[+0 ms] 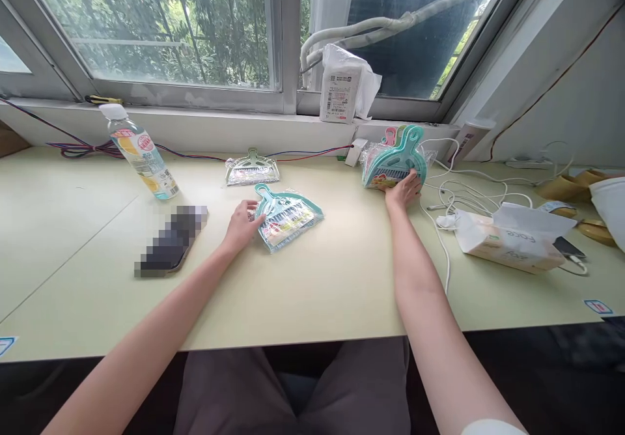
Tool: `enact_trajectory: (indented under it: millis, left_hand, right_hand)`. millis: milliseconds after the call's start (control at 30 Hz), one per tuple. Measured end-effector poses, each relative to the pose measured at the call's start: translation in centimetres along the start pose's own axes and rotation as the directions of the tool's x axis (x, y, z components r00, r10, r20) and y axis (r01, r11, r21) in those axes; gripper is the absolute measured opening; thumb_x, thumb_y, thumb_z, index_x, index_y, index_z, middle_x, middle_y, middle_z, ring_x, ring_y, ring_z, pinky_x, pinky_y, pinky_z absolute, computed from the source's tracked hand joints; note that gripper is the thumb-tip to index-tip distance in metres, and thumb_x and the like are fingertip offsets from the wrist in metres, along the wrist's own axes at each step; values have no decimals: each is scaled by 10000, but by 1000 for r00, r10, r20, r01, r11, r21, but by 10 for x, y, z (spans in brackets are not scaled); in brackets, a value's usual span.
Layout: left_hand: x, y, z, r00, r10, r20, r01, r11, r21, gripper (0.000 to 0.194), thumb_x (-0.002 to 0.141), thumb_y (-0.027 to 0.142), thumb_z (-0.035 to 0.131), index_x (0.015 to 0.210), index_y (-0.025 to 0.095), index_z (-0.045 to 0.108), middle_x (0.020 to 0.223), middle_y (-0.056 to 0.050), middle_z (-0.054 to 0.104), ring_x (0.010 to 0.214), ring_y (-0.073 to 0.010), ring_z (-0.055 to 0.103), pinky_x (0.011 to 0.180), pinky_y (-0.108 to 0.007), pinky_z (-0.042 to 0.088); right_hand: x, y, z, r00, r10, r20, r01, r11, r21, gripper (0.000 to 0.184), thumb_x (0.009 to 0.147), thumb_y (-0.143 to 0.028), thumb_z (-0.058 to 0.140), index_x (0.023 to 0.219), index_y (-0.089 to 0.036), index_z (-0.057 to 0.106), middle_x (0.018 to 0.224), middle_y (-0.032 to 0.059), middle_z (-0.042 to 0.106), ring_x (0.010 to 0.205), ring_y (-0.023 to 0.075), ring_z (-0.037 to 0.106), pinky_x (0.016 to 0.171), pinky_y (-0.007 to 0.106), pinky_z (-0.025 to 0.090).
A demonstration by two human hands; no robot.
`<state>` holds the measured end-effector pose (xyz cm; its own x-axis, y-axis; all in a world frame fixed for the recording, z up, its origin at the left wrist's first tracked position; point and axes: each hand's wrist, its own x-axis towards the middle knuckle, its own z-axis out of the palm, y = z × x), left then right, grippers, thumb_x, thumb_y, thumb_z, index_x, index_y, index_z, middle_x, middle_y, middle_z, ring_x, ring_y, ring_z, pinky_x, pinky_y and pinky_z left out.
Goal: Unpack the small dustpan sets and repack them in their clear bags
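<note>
Currently, my left hand [240,228] sits half-open against a bagged teal dustpan [288,217], my right hand [403,191] open on another bagged dustpan [393,161], both on a pale-green desk [73,279] below a window [166,25].

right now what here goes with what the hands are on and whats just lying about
Belongs: left hand, bagged teal dustpan, right hand, bagged dustpan stack, bagged clear dustpan

Lying about: plastic drink bottle, tissue pack, white cables

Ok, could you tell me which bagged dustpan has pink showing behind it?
The dustpan under the right hand; the left-hand one and the rear one show no pink.
</note>
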<state>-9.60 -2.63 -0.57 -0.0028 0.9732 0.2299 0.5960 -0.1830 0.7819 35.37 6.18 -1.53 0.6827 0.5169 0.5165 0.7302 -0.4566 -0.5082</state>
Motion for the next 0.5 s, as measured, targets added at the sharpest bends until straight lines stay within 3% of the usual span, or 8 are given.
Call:
enact_trajectory:
  millis: [100,300,500]
  left_hand:
    - [-2,4,-1,1000,15,-7,-15,1000,10,470,748,430,594,1133,173,514,1147,-113,575,861,-198,587,834,-377,487]
    - [-6,8,-3,998,58,-9,-58,998,7,431,764,417,563,1118,174,515,1120,-115,586,915,-210,596,832,-372,491]
    - [-4,1,-1,998,55,13,-55,998,8,445,769,433,567,1133,184,509,1141,-110,581,862,-195,592,833,-378,491]
  right_hand:
    - [0,0,-2,1000,5,4,-5,1000,31,805,675,-341,731,1330,-173,293,1255,192,401,1181,357,418,938,529,388]
    - [0,-1,0,999,21,-42,-14,987,161,882,633,-330,772,1340,-164,272,1352,208,303,1242,334,394,998,442,405]
    - [7,3,11,1000,-25,-13,26,988,150,911,699,-425,717,1398,-171,190,1431,243,167,1294,393,331,1007,516,379]
